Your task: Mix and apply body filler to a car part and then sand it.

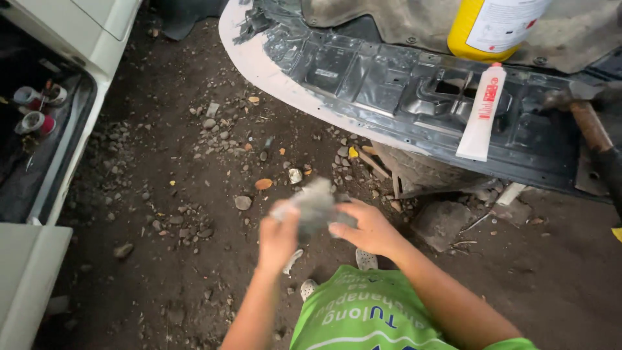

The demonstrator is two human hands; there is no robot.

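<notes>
Stony dirt floor (162,214) underfoot, upturned car body panel (402,91) beyond; yellow bottle (483,29) and white tube (481,113) resting on it; grey rag (312,206) (blurred) above the ground, left hand (277,236) and right hand (369,227) both pinching it

Both my bare forearms reach forward from below, bent at the elbows and converging ahead of my chest. My left hand (277,234) is curled, its grip closed, knuckles up. My right hand (367,227) meets it from the opposite side, fingers pinched inward, wrist slightly cocked.
</notes>
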